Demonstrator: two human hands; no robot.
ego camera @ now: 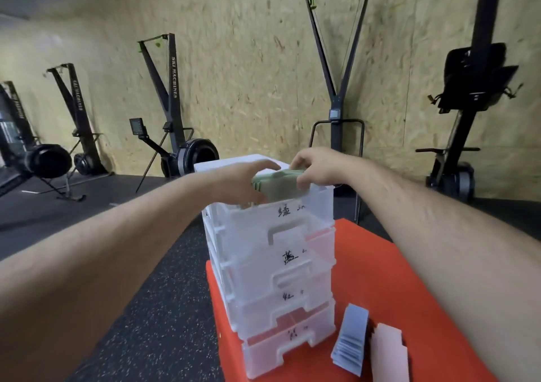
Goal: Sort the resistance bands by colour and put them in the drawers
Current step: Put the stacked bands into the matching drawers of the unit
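Both hands, left hand [248, 181] and right hand [314, 169], are gripping the green bands [279, 187] over the top drawer [281, 214]; a loosening grip could be spilling the stack.

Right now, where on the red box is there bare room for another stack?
The red box is bare right of the drawer unit, behind the blue bands. Its near corner is crowded with those and the pink bands. The left hand and right hand grip the green bands over the top drawer.
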